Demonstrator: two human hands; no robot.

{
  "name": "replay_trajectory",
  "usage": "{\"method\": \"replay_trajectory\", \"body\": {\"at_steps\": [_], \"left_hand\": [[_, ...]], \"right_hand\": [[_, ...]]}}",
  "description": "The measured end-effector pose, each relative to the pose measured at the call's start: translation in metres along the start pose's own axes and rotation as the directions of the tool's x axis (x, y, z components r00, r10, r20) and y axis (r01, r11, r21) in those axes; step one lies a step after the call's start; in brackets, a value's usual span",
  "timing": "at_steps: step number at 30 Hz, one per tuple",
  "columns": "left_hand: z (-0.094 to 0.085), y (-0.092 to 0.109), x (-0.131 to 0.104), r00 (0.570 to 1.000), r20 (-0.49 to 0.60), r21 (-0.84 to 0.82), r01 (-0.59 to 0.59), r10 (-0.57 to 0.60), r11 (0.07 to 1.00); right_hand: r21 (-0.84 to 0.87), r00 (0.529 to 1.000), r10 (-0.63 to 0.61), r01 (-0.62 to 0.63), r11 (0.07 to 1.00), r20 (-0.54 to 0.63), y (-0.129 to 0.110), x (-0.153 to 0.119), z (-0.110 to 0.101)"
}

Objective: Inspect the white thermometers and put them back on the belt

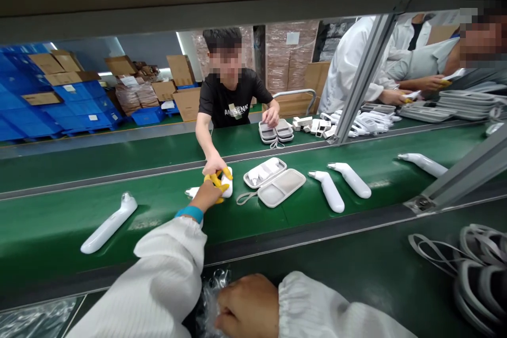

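My left hand [209, 191], with yellow finger cots, reaches over the green belt. Its fingers close around a white thermometer [227, 185], and a co-worker's hand [216, 166], also in yellow cots, meets it there. Another white thermometer shows partly behind my fingers. To the right lies an open grey zip case [282, 188] with white items in one half. At the bottom, my right hand [249, 303] is closed, its fingers against a crumpled clear plastic bag [214, 296]; the fingertips are partly hidden.
More thermometers lie on the belt, one at left [109, 224] and several at right [328, 190]. A metal post [366, 74] rises at right. Grey cases [475, 280] are piled at lower right. Opposite, a co-worker touches another open case [276, 131].
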State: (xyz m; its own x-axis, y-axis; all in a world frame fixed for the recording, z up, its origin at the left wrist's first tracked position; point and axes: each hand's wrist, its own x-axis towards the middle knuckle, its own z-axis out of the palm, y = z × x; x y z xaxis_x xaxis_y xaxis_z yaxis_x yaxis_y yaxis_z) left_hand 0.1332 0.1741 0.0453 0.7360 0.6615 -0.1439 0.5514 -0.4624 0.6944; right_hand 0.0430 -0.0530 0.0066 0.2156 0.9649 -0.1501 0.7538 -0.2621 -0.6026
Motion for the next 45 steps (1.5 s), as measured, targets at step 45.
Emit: {"method": "replay_trajectory", "body": {"at_steps": [45], "left_hand": [[-0.034, -0.022, -0.188, 0.999, 0.021, -0.835, 0.035, -0.033, 0.549]], "right_hand": [[0.575, 0.899, 0.09, 0.195, 0.794, -0.429, -0.018, -0.016, -0.079]]}}
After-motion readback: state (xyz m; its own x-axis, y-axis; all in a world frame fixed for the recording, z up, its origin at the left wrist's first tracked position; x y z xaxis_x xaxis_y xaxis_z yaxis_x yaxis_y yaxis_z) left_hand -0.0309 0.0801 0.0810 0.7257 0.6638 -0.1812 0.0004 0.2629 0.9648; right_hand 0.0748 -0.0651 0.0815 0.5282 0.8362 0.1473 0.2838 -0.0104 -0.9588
